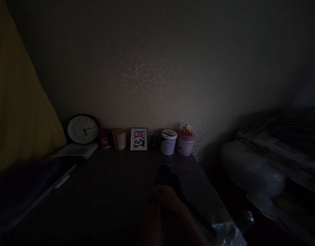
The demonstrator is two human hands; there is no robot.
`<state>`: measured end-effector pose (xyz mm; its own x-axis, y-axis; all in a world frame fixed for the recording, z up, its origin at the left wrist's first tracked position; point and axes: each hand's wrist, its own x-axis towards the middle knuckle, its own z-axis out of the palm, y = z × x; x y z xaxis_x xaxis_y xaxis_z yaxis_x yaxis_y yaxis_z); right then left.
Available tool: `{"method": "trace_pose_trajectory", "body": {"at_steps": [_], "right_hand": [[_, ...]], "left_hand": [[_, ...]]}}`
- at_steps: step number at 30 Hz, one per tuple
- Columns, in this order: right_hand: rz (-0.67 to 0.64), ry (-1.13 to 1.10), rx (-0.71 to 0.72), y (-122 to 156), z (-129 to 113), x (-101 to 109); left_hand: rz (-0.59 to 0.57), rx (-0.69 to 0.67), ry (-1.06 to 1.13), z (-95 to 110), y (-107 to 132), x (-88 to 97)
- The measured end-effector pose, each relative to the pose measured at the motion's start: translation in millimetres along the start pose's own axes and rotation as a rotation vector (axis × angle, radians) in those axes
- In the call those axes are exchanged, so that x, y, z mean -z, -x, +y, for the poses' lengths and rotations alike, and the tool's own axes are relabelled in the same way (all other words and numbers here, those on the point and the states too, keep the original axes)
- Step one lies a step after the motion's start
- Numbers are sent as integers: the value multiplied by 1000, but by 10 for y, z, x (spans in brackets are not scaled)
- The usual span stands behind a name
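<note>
The room is very dark. My right hand [165, 201] reaches in from the bottom centre over a dark table [108, 194]. Its fingers look curled round a dark rounded object [163, 175] that sticks up beyond them, and I cannot make out what it is. A dark strip runs from the hand toward the table's right front edge. My left hand is not in view.
Along the wall stand a round clock [82, 129], a red jar [104, 138], a yellow container [119, 139], a framed panda picture [139, 139], a white tub [168, 141] and a pink pot [186, 143] with a small figurine on top. Yellow fabric [16, 102] hangs left; bedding [270, 153] lies right.
</note>
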<state>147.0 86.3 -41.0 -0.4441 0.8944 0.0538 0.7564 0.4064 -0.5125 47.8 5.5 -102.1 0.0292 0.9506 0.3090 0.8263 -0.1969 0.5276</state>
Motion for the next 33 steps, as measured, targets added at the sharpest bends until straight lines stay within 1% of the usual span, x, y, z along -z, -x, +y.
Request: {"method": "trace_pose_trajectory", "body": {"at_steps": [6, 9, 12, 14, 16, 18, 25, 29, 31, 33], "right_hand": [[59, 1, 54, 116, -67, -13], [132, -75, 129, 227, -83, -13], [228, -142, 214, 298, -15, -7], [247, -101, 258, 277, 75, -16], [246, -32, 289, 187, 181, -35], [245, 22, 291, 41, 281, -49], [204, 172, 209, -575, 527, 31], [176, 185, 95, -830, 649, 62], [199, 184, 23, -899, 706, 88], [248, 194, -42, -898, 765, 147]], "left_hand": [[-7, 2, -10, 8, 20, -9], [-10, 6, -15, 0, 13, -15], [-11, 11, -16, -7, 16, -21], [-12, 17, -17, -9, 31, -28], [-16, 25, -19, -11, 50, -37], [-22, 33, -23, -14, 65, -48], [-39, 61, -44, -45, 53, -59], [-39, 69, -55, -53, 34, -59], [-34, 71, -60, -51, 30, -63], [-26, 74, -65, -48, 33, -71]]}}
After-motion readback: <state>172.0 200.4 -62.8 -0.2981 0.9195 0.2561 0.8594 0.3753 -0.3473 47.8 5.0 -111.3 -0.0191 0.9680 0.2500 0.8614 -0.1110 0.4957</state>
